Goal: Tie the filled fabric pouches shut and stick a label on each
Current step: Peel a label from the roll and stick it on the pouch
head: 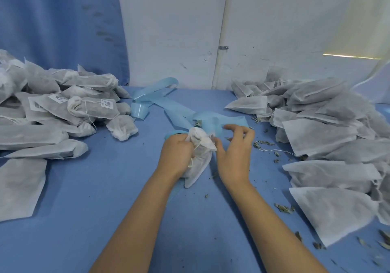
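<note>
Our left hand (177, 152) clenches the gathered neck of the pouch (200, 163), our right hand (234, 152) hovers loose-fingered just beside it grasping nothing we can see, so we reckon any slackening could reopen the neck and spill filling before we knot the drawstring (191, 164).

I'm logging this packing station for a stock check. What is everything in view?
held pouch: one, white, table centre
left pile of pouches: many, grey-white, some labelled, table's left
right pile of pouches: many, grey-white, no labels showing, table's right
backing strips: several, light blue, far middle
herb crumbs: scattered, green-grey, right side
table: one, blue-covered
left hand: grips held pouch
right hand: beside pouch's neck, fingers bent
</note>
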### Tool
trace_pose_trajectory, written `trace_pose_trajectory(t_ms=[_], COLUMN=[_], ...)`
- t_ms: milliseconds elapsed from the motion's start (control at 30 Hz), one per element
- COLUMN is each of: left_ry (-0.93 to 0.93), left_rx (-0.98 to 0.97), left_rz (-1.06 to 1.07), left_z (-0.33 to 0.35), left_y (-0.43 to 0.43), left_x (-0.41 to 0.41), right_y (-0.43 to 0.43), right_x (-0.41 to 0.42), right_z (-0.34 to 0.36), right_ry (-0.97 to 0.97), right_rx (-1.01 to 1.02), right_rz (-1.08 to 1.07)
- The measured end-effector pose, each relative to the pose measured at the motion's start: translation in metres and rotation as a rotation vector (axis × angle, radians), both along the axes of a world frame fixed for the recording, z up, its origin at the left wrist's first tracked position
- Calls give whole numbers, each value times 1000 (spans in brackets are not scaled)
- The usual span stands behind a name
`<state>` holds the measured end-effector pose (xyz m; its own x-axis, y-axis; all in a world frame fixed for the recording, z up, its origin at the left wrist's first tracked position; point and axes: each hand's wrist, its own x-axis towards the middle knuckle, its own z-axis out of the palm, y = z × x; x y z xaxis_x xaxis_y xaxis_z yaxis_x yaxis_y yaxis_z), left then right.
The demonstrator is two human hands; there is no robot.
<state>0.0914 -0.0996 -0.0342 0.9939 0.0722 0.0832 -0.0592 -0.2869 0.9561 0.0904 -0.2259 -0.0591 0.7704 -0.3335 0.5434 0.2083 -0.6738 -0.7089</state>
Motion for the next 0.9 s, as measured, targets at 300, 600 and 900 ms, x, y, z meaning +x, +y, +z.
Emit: trace_pose_trajectory(t_ms=[300, 600, 900], left_ry=[65, 64, 67], left_rx=[-143, -169, -200], left_rz=[-58, -76, -68], left_z=[1, 0, 1], left_y=[2, 2, 2], left_x=[0, -2, -3], right_y=[0, -4, -6], right_x=[0, 2, 7], right_z=[2, 2, 1], right_ry=[188, 131, 84], right_rx=[462, 493, 583], right_rz=[372, 442, 308])
